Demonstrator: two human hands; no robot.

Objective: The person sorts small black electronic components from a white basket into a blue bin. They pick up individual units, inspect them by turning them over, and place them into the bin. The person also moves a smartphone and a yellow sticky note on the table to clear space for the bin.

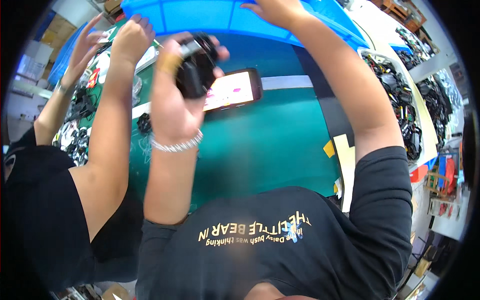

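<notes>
My left hand (175, 95), with a silvery bracelet at its wrist, is closed around a glossy black object (192, 75) above the table. Motion smears it, so its exact kind is unclear; it looks like a bulky dark bundle with a paler patch on top. Behind it a phone-like device (234, 90) with a lit screen lies on the green mat (265, 140). My right hand (280, 11) reaches over the rim of a large blue plastic crate (210, 17). A finger stretches out to the left and nothing shows in that hand; the top edge cuts part of it off.
On the left a co-worker's arms (107, 120) reach over the same table, among cables and small parts (82, 105). A white bin of black cables (400, 100) stands on the right. Yellowish strips (345, 160) line the mat's right edge. A small black piece (144, 123) lies by my left wrist.
</notes>
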